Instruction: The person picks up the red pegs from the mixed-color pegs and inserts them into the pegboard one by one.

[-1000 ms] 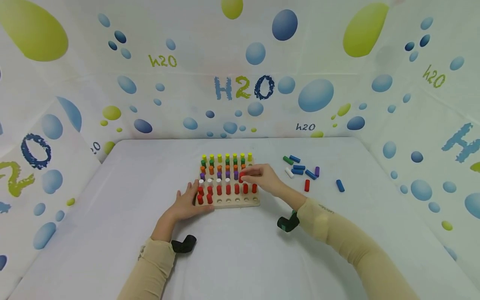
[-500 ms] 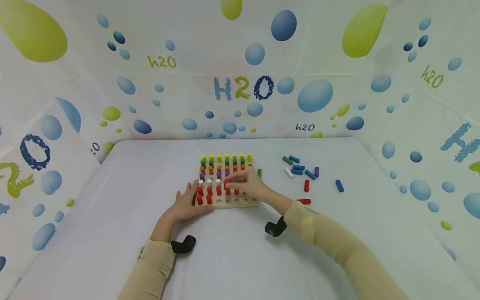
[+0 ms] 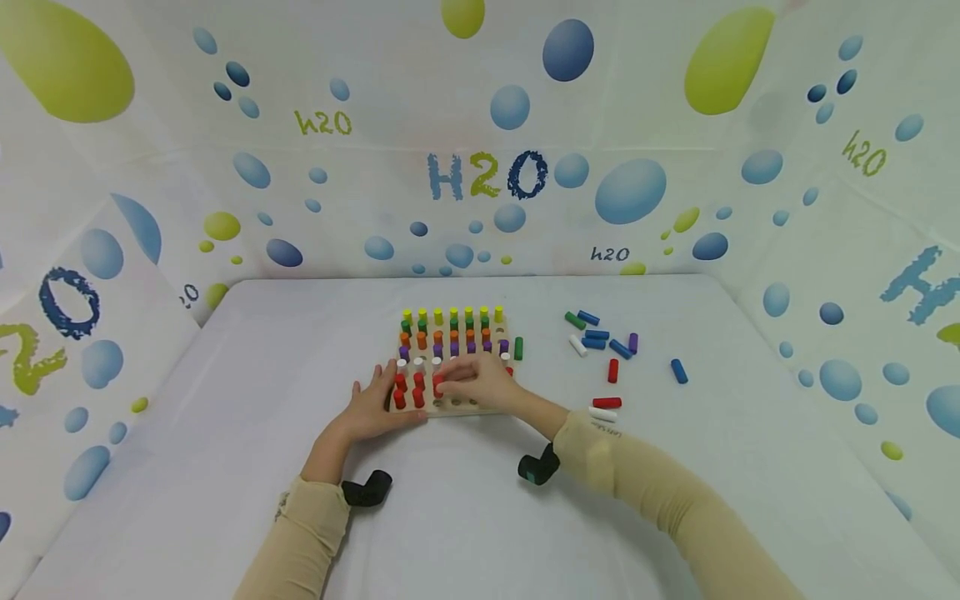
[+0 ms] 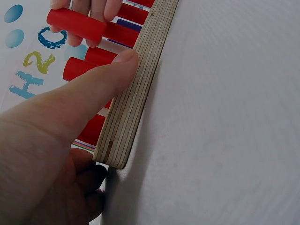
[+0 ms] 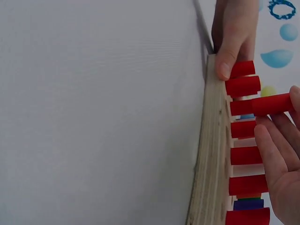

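A wooden pegboard (image 3: 450,412) stands mid-table, with rows of yellow, green, orange, purple, white and red pegs upright in it. My left hand (image 3: 369,408) holds its front left corner, the thumb lying on the front edge and the fingers at the left side. Between thumb and fingertips my right hand (image 3: 487,385) pinches a red peg (image 5: 274,104) above the front row, to the right of two red pegs (image 3: 408,399) standing there. In the left wrist view the held peg (image 4: 77,24) is raised off the board. My right hand hides part of the white and red rows.
Loose pegs lie right of the board: several blue ones (image 3: 621,348), green ones (image 3: 519,348), a purple one (image 3: 633,342), white ones (image 3: 578,345) and red ones (image 3: 613,371). A single blue peg (image 3: 679,371) lies farther right. A patterned cloth (image 3: 480,233) rises behind the table.
My right hand has moved left and nearer to me with the red peg, from the board's right side to its front row. Loose pegs formerly hidden by that arm now show. My left hand stays put.
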